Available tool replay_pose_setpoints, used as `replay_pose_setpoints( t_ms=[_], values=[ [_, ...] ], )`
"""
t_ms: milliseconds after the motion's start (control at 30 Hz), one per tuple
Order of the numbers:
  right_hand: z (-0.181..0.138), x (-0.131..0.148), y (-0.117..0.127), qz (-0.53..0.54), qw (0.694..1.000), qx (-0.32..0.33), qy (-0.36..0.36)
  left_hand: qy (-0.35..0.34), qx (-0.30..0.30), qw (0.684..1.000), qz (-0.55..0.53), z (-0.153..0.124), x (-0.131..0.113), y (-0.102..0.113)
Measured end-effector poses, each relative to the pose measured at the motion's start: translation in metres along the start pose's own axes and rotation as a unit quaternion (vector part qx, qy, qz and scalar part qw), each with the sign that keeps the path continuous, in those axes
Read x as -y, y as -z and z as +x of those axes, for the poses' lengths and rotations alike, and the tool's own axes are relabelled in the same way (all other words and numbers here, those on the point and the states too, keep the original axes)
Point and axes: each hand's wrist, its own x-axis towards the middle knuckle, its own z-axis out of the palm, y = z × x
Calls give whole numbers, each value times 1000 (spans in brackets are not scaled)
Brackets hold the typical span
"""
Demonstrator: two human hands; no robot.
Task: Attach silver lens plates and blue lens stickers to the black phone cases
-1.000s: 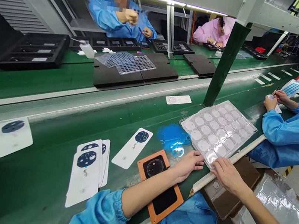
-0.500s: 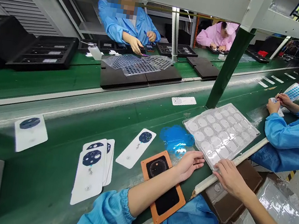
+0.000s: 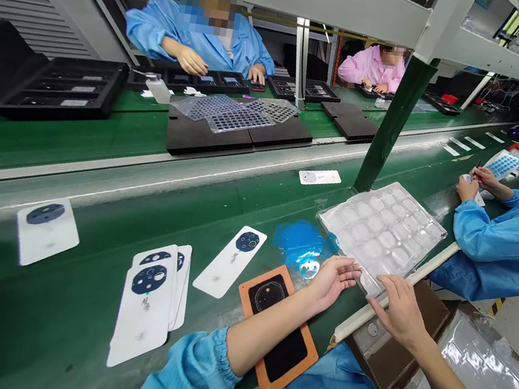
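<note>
My left hand [image 3: 335, 282] is palm-up with fingers stretched, its fingertips by the near-left edge of a clear plastic tray [image 3: 384, 226] with rows of pockets. My right hand [image 3: 399, 308] is at the tray's near corner, thumb and fingers apart; whether it touches the rim I cannot tell. Below my left forearm lies an orange-framed fixture [image 3: 252, 288] with black recesses, partly hidden by the arm. Thin blue film pieces [image 3: 298, 242] lie in a heap left of the tray. A white card [image 3: 230, 261] with a dark camera-shaped disc is beside the fixture.
More printed cards [image 3: 145, 307] overlap on the green bench, with one card [image 3: 46, 231] farther left. A green post [image 3: 394, 127] rises behind the tray. Co-workers sit opposite, and another person's sleeve [image 3: 503, 224] is at right. An open box [image 3: 483, 358] with plastic trays stands below.
My right hand's thumb and fingers have spread wider, and my left hand has turned slightly palm-up. The tray's pockets look less distinct. The co-worker opposite has drawn a hand back leftward.
</note>
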Motion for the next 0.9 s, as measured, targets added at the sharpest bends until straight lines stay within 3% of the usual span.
replay_pose_setpoints(
  t_ms=[100,200,267,333,400,467,567,633,667,800,900],
  values=[
    [5,8,9,-22,996,-86,-4,-3,14,1000,5,6,-7,-9],
    [6,24,19,41,981,-191,5,-11,38,999,19,14,-15,-22],
    [3,34,21,136,976,-169,-12,-24,50,998,30,18,-19,-28],
    [-3,41,16,242,959,-120,-82,-39,58,997,41,20,-20,-30],
    [-13,42,5,343,919,-96,-171,-48,63,995,53,20,-19,-30],
    [-22,39,-7,463,855,-48,-228,-50,74,994,63,18,-16,-30],
    [-26,24,-18,654,701,28,-281,-55,96,992,66,16,-13,-32],
    [-17,5,-18,729,616,5,-299,-59,94,992,58,16,-12,-35],
    [-9,-7,-17,741,601,-25,-298,-61,84,993,54,17,-12,-36],
    [37,-59,-6,720,625,-102,-285,-77,30,996,41,27,-17,-39],
    [71,-81,5,749,579,-96,-307,-81,10,996,40,39,-30,-47]
  ],
)
